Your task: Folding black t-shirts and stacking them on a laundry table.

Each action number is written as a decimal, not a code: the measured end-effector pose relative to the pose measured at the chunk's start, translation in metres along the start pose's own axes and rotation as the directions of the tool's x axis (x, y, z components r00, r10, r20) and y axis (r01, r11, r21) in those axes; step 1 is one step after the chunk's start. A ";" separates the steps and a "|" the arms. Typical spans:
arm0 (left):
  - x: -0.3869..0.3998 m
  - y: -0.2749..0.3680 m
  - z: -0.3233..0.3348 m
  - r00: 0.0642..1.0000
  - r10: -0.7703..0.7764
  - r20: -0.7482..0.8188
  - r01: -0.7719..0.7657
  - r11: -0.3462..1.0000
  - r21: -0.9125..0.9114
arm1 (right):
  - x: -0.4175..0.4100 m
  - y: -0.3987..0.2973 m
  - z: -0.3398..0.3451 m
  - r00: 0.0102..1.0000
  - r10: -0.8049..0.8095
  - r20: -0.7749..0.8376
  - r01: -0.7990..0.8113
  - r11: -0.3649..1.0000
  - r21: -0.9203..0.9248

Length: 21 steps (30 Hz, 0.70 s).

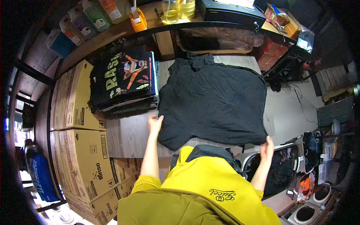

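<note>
A black shirt (213, 98) lies spread on a wood-grain tabletop (132, 135), its collar end away from me. My left hand (155, 124) is at the shirt's left edge, thumb and finger apart, with the thumb tip at the cloth. At the near right corner, my right hand (267, 148) pinches the shirt's edge between its fingertips. Left of the shirt stands a stack of folded garments (129, 105), topped by a black T-shirt (126, 76) with a cartoon print.
Stacked cardboard cartons (90, 160) border the table's left side. Beyond it runs a shelf with plastic jugs (97, 18), an orange tape dispenser (137, 21) and a black cash drawer (230, 14). A basket (295, 160) holding dark clothes sits low at my right.
</note>
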<state>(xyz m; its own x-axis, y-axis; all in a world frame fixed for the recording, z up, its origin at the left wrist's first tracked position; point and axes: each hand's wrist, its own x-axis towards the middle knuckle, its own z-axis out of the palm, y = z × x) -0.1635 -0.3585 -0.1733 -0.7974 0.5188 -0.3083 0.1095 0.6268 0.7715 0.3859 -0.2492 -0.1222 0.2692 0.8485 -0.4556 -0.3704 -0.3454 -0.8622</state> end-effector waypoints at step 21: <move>-0.017 0.019 -0.013 0.901 -0.245 0.359 0.217 0.969 0.115 | -0.014 -0.011 -0.032 0.843 -0.538 -0.025 -0.043 -0.021 -0.999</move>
<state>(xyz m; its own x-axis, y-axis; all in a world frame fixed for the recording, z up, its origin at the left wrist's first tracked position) -0.1559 -0.3631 -0.1466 -0.5318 0.5227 -0.6663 0.0010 0.7871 0.6168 0.4145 -0.2700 -0.1137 0.4483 0.8908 0.0742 0.8842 -0.4297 -0.1834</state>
